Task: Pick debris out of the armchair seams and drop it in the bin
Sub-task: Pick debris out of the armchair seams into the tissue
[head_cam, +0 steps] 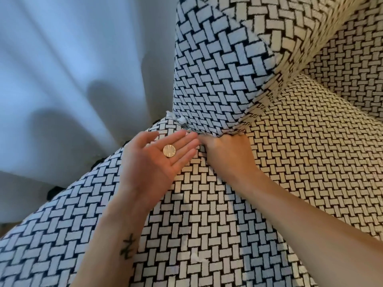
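The coin (169, 150) lies loose on the upturned left hand (151, 160), whose fingers are stretched out straight and close round nothing. Any tilt of that palm, or a knock from the right hand (228, 154) working just beside it, could send the coin sliding back onto the seat cushion (207, 204) or into the gap. The right hand's fingertips are pushed down into the seam (215, 134) where the armrest (217, 69) meets the cushion. They are buried in the fabric, so it cannot be told whether they pinch anything; probing blind there could push debris deeper. Further along that seam, at the cushion's edge beside the pale curtain (62, 59), white fluffy scraps (182, 120) poke out, not yet picked. No bin is in view.
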Motion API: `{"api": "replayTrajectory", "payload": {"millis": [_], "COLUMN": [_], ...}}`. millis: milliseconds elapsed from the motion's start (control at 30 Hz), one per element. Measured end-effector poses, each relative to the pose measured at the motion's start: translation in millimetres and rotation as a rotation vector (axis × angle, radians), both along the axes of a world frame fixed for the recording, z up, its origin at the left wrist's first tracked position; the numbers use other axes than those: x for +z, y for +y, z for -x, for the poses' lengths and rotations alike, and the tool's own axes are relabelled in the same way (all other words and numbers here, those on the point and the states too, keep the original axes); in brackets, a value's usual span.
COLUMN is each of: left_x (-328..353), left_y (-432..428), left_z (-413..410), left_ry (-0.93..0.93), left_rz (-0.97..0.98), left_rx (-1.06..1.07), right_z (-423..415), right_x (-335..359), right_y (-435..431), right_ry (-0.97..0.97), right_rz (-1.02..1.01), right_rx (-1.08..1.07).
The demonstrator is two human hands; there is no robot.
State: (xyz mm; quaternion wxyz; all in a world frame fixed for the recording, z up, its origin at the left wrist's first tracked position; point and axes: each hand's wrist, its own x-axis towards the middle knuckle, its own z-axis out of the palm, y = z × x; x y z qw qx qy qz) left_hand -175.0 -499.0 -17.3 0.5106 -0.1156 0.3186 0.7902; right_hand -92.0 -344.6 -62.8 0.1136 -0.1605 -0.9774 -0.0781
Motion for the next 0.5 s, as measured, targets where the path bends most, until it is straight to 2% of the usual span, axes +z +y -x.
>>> {"api": "replayTrajectory", "payload": {"millis": [500], "left_x": [-6.1], "left_y": [-10.4], "left_z": [8.5], "left_ry": [0.018], "left_rz": [0.037], "left_rx": [0.126], "right_z": [-9.0], "right_x": [4.3], "right_y": [0.2], "right_ry": [-0.002], "right_rz": [0.129], "right_rx": [0.039]}}
